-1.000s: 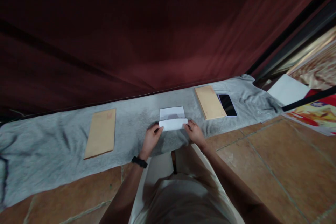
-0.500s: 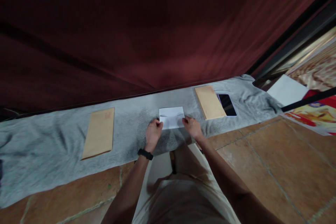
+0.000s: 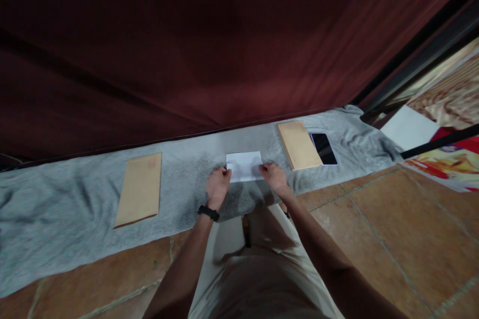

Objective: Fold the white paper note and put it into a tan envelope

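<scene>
A folded sheet of white paper [image 3: 245,167] lies in front of me on the grey cloth [image 3: 187,174]. My left hand [image 3: 218,185] pinches its left edge between thumb and fingers. At the opposite edge, my right hand [image 3: 274,176] grips the sheet the same way. Left of my hands lies a brown paper envelope [image 3: 139,189], flat on the cloth. Just beyond my right hand is a stack of brown envelopes [image 3: 298,145], with a dark-screened phone [image 3: 324,149] against its right side.
A dark red curtain [image 3: 224,75] hangs along the cloth's far edge. Orange floor tiles [image 3: 359,229] lie on the near side. At the right are a white sheet [image 3: 409,127], a colourful printed sheet [image 3: 449,162] and a dark bar [image 3: 441,140].
The paper's upper flap, raised with a dark gap across the middle, now lies flatter against the sheet. Both hands have moved up slightly along the paper's edges.
</scene>
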A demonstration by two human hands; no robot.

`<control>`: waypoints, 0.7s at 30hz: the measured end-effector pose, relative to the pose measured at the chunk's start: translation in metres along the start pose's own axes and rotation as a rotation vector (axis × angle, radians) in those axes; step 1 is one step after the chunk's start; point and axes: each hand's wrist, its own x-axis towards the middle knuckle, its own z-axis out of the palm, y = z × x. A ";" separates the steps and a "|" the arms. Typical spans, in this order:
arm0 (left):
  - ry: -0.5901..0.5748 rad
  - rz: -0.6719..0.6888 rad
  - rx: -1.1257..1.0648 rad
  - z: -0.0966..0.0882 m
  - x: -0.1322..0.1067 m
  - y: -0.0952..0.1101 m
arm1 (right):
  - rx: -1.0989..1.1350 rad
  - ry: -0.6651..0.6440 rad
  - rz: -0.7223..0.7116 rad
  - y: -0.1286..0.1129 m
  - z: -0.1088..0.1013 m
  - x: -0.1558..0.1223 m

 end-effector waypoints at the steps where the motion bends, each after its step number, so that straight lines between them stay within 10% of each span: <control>1: 0.004 0.001 0.001 0.000 0.001 0.000 | 0.001 -0.001 0.001 0.000 0.000 0.001; 21: 0.015 0.018 -0.018 0.001 0.016 0.000 | 0.008 0.029 -0.012 -0.003 0.000 0.018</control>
